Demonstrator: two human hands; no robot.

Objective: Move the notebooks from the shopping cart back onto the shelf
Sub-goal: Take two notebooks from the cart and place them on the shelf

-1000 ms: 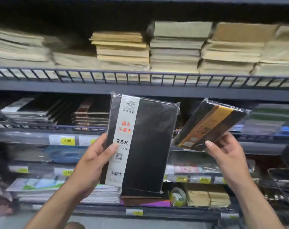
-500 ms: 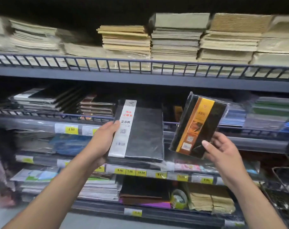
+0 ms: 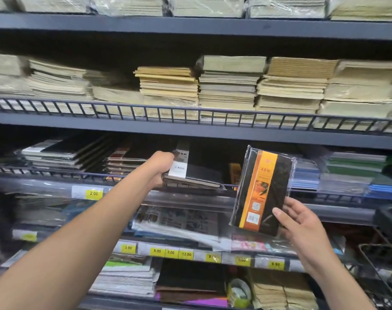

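Now shelved, black notebook (image 3: 197, 173) gripped by left hand (image 3: 162, 166); right hand (image 3: 302, 224) clasps orange-banded notebook (image 3: 262, 191)

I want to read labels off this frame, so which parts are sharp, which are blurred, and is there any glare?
Head view: the 48K notebook in the right hand is sharp, its orange band readable; the black 25K notebook under the left hand is softer; the left edge and lower shelves smear; plastic wrap on the top stacks shows glare; the shelf rails bow from wide-angle distortion.
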